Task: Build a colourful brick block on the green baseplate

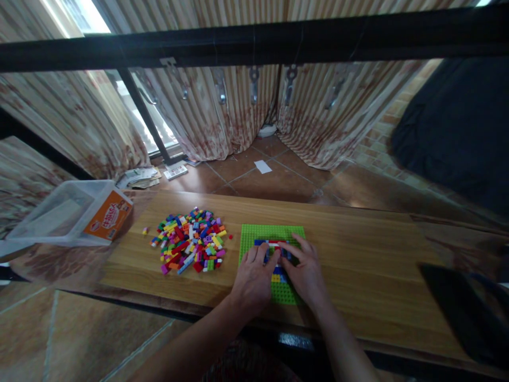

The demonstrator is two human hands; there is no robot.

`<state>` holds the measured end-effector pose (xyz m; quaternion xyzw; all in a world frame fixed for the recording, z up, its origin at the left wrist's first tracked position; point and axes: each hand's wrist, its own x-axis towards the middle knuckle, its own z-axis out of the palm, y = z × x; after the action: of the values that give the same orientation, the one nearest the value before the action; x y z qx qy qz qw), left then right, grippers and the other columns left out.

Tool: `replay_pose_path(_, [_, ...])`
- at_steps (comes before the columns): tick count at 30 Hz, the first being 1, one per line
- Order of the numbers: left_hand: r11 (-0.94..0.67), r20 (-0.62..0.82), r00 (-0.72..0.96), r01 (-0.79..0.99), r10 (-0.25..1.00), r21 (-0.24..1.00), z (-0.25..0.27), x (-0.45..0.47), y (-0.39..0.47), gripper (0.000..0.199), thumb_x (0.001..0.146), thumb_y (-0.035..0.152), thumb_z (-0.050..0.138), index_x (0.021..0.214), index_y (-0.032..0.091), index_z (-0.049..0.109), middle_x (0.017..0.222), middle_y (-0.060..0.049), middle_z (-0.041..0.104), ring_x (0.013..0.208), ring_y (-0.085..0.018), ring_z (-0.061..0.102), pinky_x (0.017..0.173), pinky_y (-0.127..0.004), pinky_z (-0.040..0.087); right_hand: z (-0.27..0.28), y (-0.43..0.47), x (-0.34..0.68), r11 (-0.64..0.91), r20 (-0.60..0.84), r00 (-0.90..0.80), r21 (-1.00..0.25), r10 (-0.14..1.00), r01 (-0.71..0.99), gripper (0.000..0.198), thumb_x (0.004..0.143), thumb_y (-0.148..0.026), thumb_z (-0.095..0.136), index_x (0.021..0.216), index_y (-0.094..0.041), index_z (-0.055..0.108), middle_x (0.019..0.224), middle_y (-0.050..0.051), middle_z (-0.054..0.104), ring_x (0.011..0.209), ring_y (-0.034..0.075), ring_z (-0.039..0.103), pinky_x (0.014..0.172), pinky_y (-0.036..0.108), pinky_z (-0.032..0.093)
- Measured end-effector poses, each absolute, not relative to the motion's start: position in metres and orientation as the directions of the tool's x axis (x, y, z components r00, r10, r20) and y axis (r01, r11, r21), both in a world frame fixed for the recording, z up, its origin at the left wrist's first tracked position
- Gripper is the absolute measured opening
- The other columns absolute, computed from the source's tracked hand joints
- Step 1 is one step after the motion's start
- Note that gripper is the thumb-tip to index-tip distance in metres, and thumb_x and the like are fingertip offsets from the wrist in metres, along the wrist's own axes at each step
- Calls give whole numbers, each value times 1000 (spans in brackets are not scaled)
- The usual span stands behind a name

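A green studded baseplate lies on the wooden tabletop in front of me, with rows of toy bricks in blue, yellow, red and white on it. My left hand rests over the left part of these bricks, fingers bent and close together. Whatever its fingertips press or grip is hidden. From the right, my right hand reaches in with its fingers spread; its thumb and index tips touch the bricks near the red and white row. Both hands cover much of the middle of the baseplate.
Left of the baseplate lies a heap of loose, mixed-colour bricks. A clear plastic box with an orange label stands at the table's left end. A dark flat object is at the right. Beyond the table are a black rail and curtains.
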<state>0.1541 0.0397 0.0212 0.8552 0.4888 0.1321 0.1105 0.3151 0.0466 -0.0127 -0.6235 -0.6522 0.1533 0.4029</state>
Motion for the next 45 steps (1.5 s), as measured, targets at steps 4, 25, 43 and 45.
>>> replay_pose_path(4, [-491,120,478,819,870,297,20,155,38,53,82,19,47,136,21,46,135,-15,43,114,-31,43,94,-46,40,-9,47,318,158,294,108,-747,950,646,33,80,-36,62,110,-27,68,128,9,56,119,27,49,98,51,41])
replay_pose_path(25, [-488,106,478,830,872,270,36,160,32,52,83,19,48,134,16,45,138,-16,46,119,-32,45,101,-54,35,-6,51,326,74,223,198,-820,954,568,36,83,-43,51,102,-17,67,109,13,66,104,25,59,95,47,42])
replay_pose_path(43, [-311,269,178,730,946,609,11,36,-36,31,90,14,41,115,17,60,119,-12,61,108,-23,57,94,-40,50,14,95,167,420,142,-410,-523,901,742,38,83,-13,50,120,-19,58,111,9,61,104,20,55,94,32,41])
replay_pose_path(45, [-307,275,167,726,947,615,9,32,-34,31,89,14,42,113,17,61,117,-12,62,107,-23,58,93,-40,51,13,98,163,414,133,-407,-516,903,750,36,84,-15,50,118,-21,59,111,8,60,105,20,54,95,32,40])
